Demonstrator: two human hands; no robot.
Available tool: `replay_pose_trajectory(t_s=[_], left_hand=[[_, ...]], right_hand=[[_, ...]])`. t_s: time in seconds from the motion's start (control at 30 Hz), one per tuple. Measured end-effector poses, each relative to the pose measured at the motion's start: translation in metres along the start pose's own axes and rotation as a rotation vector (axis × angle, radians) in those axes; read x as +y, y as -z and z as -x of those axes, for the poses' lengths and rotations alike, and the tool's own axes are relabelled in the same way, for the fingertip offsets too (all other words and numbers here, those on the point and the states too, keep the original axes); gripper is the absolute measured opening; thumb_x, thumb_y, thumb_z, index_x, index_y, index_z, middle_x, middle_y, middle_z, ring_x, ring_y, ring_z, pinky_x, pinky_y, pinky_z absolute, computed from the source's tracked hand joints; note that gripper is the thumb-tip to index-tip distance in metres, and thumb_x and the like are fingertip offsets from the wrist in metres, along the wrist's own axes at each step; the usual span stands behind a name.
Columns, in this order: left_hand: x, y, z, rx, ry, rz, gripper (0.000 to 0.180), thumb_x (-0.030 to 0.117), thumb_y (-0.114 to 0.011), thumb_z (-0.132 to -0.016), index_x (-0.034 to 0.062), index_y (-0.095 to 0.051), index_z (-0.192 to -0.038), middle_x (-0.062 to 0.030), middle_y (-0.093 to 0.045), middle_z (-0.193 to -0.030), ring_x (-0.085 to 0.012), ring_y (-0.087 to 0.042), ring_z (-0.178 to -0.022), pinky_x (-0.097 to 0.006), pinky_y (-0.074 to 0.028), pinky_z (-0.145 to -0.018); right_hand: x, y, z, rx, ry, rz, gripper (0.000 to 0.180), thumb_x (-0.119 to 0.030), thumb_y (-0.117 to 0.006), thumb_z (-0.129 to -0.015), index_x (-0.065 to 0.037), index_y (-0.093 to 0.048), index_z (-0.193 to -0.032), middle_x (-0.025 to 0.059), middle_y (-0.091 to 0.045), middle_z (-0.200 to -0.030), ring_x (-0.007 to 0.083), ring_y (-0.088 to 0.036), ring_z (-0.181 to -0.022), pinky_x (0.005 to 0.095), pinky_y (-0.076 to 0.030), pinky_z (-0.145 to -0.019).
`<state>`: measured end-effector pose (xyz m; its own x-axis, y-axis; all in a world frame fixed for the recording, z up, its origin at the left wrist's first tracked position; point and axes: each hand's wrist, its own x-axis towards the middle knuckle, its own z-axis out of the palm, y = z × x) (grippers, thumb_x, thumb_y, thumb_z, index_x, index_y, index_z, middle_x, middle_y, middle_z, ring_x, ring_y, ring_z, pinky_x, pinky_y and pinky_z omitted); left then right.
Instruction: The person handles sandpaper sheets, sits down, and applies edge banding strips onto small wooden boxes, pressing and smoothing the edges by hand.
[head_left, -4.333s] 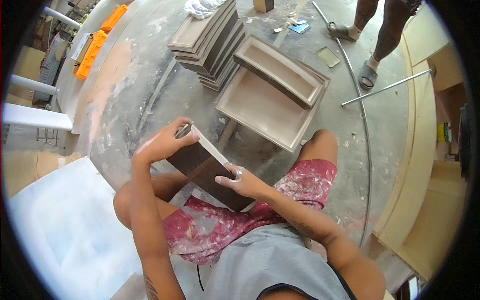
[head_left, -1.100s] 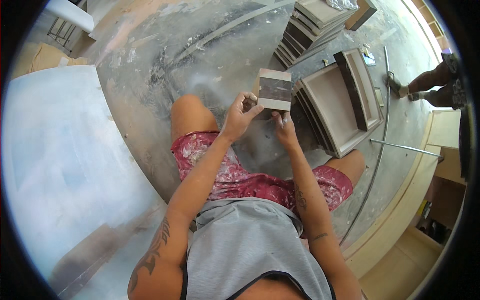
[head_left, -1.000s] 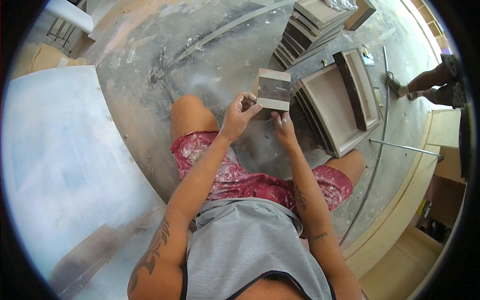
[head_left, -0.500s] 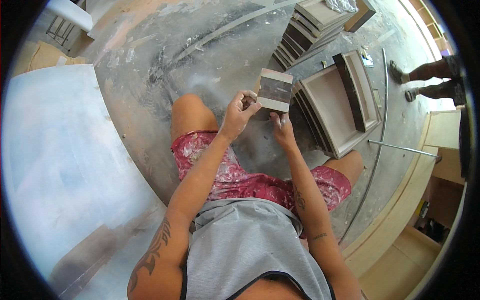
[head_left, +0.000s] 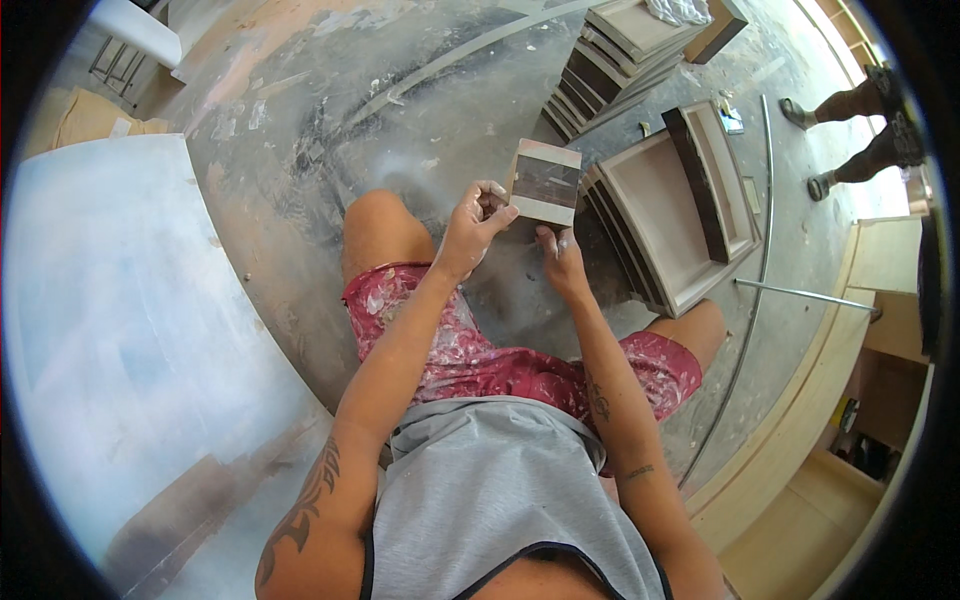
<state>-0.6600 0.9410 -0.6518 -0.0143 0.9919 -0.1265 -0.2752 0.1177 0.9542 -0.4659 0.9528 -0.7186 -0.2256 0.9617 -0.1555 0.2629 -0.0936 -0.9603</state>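
Observation:
A small box-shaped block point(head_left: 546, 180), pale at two opposite edges with a dark brown band between them, is held up in front of me between both hands. My left hand point(head_left: 478, 224) grips its left edge, with the thumb on the near left corner and the other fingers curled beside it. My right hand point(head_left: 562, 258) holds its near edge from below, thumb up against it; some of its fingers are hidden. White dust coats my fingers. Just right of the block lies a stack of shallow drawer-like trays point(head_left: 655, 175), with a narrower dark-sided tray point(head_left: 722, 180) resting in the top one.
Farther back stands a leaning pile of similar trays point(head_left: 610, 75) with crumpled white plastic point(head_left: 680, 10) on top. A large pale panel point(head_left: 120, 300) fills the left. Metal rods point(head_left: 766, 200) lie at right, near another person's legs point(head_left: 850, 140) and a wooden cabinet point(head_left: 850, 480).
The block has tilted and shifted very slightly left in my hands, both of which keep their hold. At the right, the other person's legs have moved farther apart.

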Motion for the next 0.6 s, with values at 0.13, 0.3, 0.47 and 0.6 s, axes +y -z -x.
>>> replay_pose_trajectory(t_s=[0.13, 0.3, 0.47, 0.6], left_hand=[[0.003, -0.001, 0.000, 0.024, -0.007, 0.031, 0.019, 0.015, -0.070, -0.095, 0.0059, -0.058, -0.107, 0.0009, -0.058, -0.096, -0.0087, -0.054, -0.087, -0.026, -0.045, -0.079], [0.005, 0.005, -0.002, -0.019, 0.035, 0.020, 0.020, 0.014, -0.071, -0.094, 0.0059, -0.058, -0.107, 0.0010, -0.058, -0.095, -0.0086, -0.054, -0.088, -0.026, -0.045, -0.079], [0.002, 0.005, 0.000, -0.014, 0.033, -0.052, 0.019, 0.013, -0.071, -0.093, 0.0067, -0.059, -0.106, 0.0010, -0.058, -0.095, -0.0089, -0.054, -0.089, -0.026, -0.044, -0.080], [0.003, -0.001, 0.000, 0.025, -0.009, 0.062, 0.017, 0.012, -0.071, -0.093, 0.0078, -0.060, -0.105, 0.0013, -0.059, -0.095, -0.0088, -0.055, -0.090, -0.025, -0.044, -0.080]], right_hand=[[0.000, -0.001, 0.000, 0.003, 0.022, -0.011, 0.048, -0.024, -0.058, -0.104, 0.001, -0.040, -0.140, 0.0237, -0.060, -0.130, 0.0354, -0.057, -0.124, 0.0396, -0.041, -0.105], [-0.006, 0.000, 0.001, 0.000, 0.031, 0.024, 0.048, -0.023, -0.057, -0.104, 0.002, -0.040, -0.141, 0.0247, -0.061, -0.129, 0.0374, -0.058, -0.124, 0.0400, -0.042, -0.104], [-0.008, 0.000, 0.001, -0.002, 0.018, 0.047, 0.048, -0.023, -0.057, -0.104, 0.002, -0.039, -0.141, 0.0247, -0.061, -0.131, 0.0382, -0.058, -0.123, 0.0404, -0.043, -0.104], [-0.007, 0.000, 0.001, 0.005, 0.047, 0.032, 0.049, -0.023, -0.057, -0.104, 0.002, -0.039, -0.141, 0.0249, -0.061, -0.131, 0.0384, -0.059, -0.123, 0.0406, -0.043, -0.103]])
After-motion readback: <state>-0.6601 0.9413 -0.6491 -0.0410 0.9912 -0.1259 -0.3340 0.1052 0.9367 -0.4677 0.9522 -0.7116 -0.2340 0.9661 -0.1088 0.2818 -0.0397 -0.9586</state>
